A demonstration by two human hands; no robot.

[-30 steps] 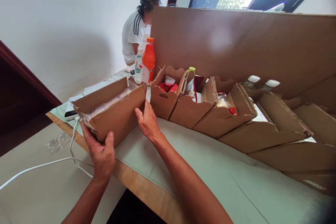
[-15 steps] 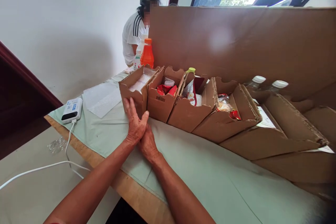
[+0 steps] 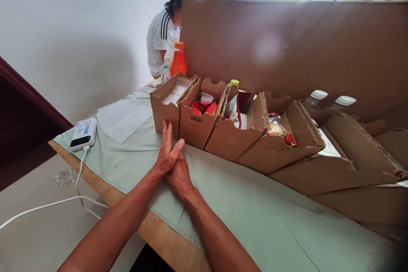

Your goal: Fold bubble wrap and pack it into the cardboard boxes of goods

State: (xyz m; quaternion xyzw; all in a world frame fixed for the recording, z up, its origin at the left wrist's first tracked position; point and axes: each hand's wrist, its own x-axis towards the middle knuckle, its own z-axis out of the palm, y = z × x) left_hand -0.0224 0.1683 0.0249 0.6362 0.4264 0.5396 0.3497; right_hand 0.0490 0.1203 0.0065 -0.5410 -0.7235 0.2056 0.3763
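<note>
My left hand (image 3: 166, 153) is open, its fingers stretched toward the lower front of the leftmost cardboard bin (image 3: 166, 114). The fingertips overlap the bin's front; whether they touch it I cannot tell. Bubble wrap (image 3: 174, 95) lies inside that bin. My right hand (image 3: 181, 178) rests against the left one, with its fingers hidden behind it. Right beside the first bin stands a second bin (image 3: 191, 129), holding red packets (image 3: 204, 108). A third bin (image 3: 234, 140) contains a white and dark red bag (image 3: 232, 108).
More cardboard bins (image 3: 287, 153) run to the right, before a tall cardboard panel (image 3: 287, 42). Left are a bubble wrap sheet (image 3: 127, 123) and a power bank (image 3: 84, 131) with a white cable (image 3: 79, 165). An orange bottle (image 3: 178, 61) and a person (image 3: 157, 42) are behind.
The leftmost bin has shifted right, closer against its neighbour. My left hand's fingers have come lower on its front, and its fingers are closer together. The view has shifted slightly.
</note>
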